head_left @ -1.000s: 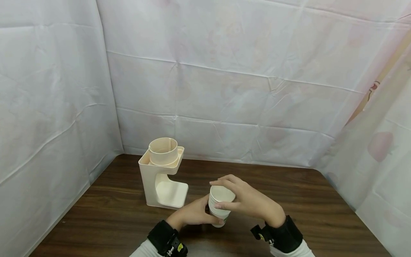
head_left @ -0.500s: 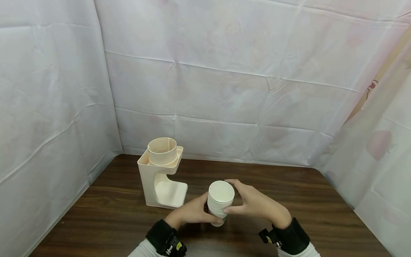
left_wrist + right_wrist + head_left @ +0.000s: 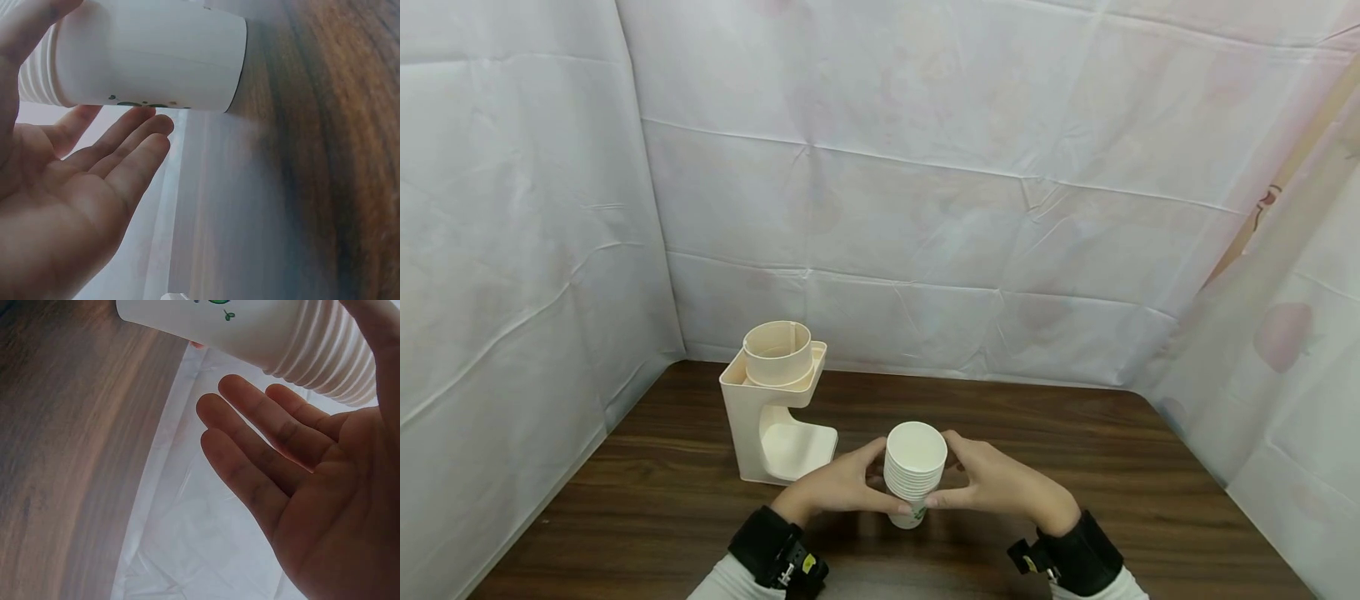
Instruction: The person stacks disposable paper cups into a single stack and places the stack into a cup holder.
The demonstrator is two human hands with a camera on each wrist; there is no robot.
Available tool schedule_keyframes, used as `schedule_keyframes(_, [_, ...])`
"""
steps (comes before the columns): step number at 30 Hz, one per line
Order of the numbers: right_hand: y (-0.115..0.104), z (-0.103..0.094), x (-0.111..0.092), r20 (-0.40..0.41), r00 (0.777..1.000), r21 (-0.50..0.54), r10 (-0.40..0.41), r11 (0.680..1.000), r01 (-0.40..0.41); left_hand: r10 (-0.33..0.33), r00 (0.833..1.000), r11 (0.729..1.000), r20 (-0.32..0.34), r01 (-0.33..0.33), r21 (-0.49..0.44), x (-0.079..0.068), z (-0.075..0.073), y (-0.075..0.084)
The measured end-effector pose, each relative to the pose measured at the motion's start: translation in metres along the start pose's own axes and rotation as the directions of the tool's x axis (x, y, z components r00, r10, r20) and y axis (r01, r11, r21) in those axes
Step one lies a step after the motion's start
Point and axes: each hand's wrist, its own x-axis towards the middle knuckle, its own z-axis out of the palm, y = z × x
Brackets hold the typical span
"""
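Observation:
A stack of white paper cups (image 3: 913,479) stands upright on the dark wooden table, its ribbed rims at the top. A small green print shows on the lowest cup (image 3: 215,303) in the right wrist view. My left hand (image 3: 838,486) is at the stack's left side, thumb in front and index finger partly hidden behind it. My right hand (image 3: 1003,487) is at the right side, thumb tip near the green print. In the left wrist view the left fingers (image 3: 134,140) are relaxed and spread. The right fingers (image 3: 269,437) stretch loosely beneath the rims in the right wrist view.
Left of the stack stands a cream C-shaped stand (image 3: 748,433) with a flat base plate (image 3: 801,450). A round open cylinder (image 3: 778,354) sits in its top. White sheeting (image 3: 887,208) hangs behind the table (image 3: 1037,417) and at both sides.
The right hand has moved from over the stack's mouth to its right side and slid lower. The left hand has loosened and drawn slightly left. The cups stay upright.

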Motion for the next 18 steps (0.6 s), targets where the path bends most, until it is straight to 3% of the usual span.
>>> schedule_keyframes(18, [0.006,0.014,0.005,0.042,0.999,0.079,-0.033,0.996,0.030,0.015,1.000,1.000,0.012,-0.016,0.021,0.000,-0.005,-0.002])
